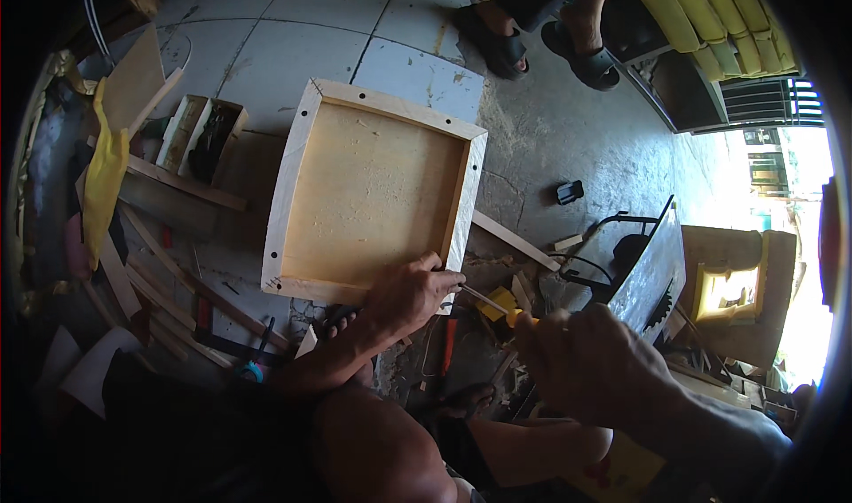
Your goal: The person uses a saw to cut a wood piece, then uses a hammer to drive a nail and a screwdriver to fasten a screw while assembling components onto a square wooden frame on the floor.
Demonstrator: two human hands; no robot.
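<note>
Gripping the yellow handle of a screwdriver (514,317) in the closed right grip (595,365), and pointing the metal shaft up and leftward at the lower right corner of a square wooden frame (417,192). Holding the left grip (404,294) at that same corner with fingers bent near the screwdriver's tip, but not showing enough to tell between pinching the tip and merely resting beside it. Having the frame turned slightly askew in front of the body, showing a pale inner panel, wood shavings (382,183) scattered over it, and dark round holes along the rim; not showing what bears the frame. Facing, to the left, a divided box (202,139) of dark items, some limp yellow material (105,179) and loose wooden strips (169,263). Facing, to the right, a small black container (570,192) on the floor (524,139) and, nearer, a tilted metal saw table (652,263) with a toothed blade (658,313). Also facing, beyond the frame, another person's dark sandals (590,70) on the floor.
</note>
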